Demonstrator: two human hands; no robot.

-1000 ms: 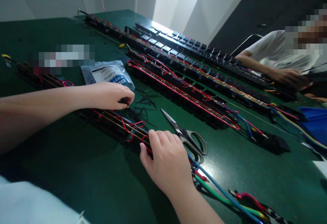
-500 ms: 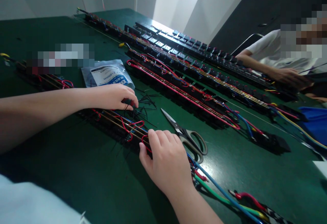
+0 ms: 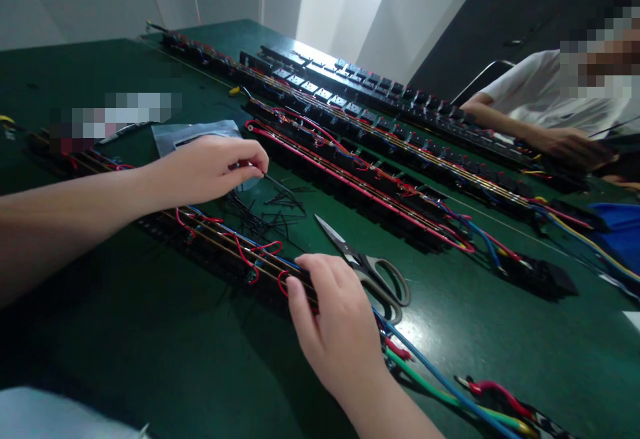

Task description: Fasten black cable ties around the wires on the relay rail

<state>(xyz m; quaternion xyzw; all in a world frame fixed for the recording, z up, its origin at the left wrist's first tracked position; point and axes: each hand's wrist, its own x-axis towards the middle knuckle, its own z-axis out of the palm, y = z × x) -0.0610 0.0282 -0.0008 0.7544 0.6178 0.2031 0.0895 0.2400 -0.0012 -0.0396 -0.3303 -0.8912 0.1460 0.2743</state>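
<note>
My left hand (image 3: pixel 210 169) is raised a little above a long black socket strip (image 3: pixel 210 252) with red and blue wires, its fingers pinched on a thin black cable tie (image 3: pixel 277 183) that sticks out to the right. My right hand (image 3: pixel 335 322) rests on the near end of the same strip, fingers curled over its edge and wires. A heap of loose black cable ties (image 3: pixel 267 209) lies just beyond the strip. Grey-handled scissors (image 3: pixel 367 269) lie right beside my right hand.
Several more wired black strips (image 3: pixel 360 172) run diagonally across the green table (image 3: pixel 150 332). A plastic bag (image 3: pixel 195 135) lies behind my left hand. Thick blue, green and red cables (image 3: pixel 450 385) trail off at the lower right. Another person in a white shirt (image 3: pixel 545 102) works at the far right.
My left hand has lifted off the strip and moved up, now pinching a cable tie. My right hand has shifted slightly right along the strip. The view has tilted a little.
</note>
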